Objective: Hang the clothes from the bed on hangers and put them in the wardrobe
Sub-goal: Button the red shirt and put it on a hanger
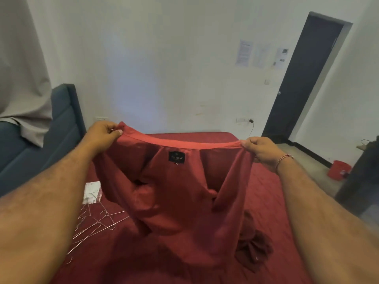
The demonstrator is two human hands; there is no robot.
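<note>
as both arms reach forward, left hand [104, 131] and right hand [259, 149] pinch red shirt [176, 193] taut, grip seemingly firm

bed [270, 193] w/ red cover, wire hangers [96, 224] at left, white cloth [91, 191] beside, dark red garment [254, 249]

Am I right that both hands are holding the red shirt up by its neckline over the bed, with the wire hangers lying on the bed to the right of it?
Not quite: in the head view the hangers lie left of the shirt. The rest holds: left hand and right hand hold its neckline over the bed.
</note>
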